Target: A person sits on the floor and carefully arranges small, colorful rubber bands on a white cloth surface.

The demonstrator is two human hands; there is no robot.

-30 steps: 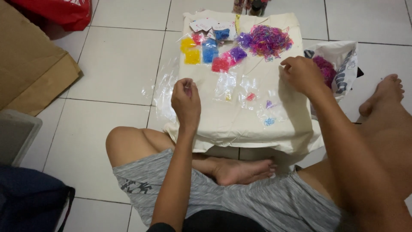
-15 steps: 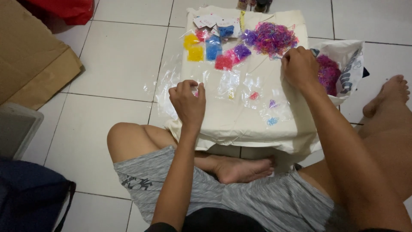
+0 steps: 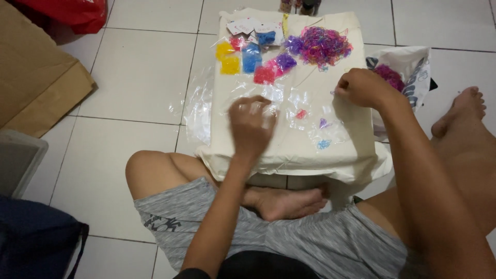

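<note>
I sit on the floor at a low surface covered by a cream cloth. My left hand is motion-blurred above the cloth's near left part, fingers curled around what looks like a small clear plastic bag. My right hand rests at the cloth's right side, fingertips pinched on a tiny band. Small clear bags with a few bands lie between the hands. A loose pile of multicoloured rubber bands sits at the far right.
Yellow, blue, pink and purple packets lie at the cloth's far end. A white bag holding magenta bands stands to the right. Cardboard and a red bag are on the left; my bare feet are tucked under.
My left hand has swung to the right over the cloth and is now blurred. My right hand has stayed nearly in place, still pinched.
</note>
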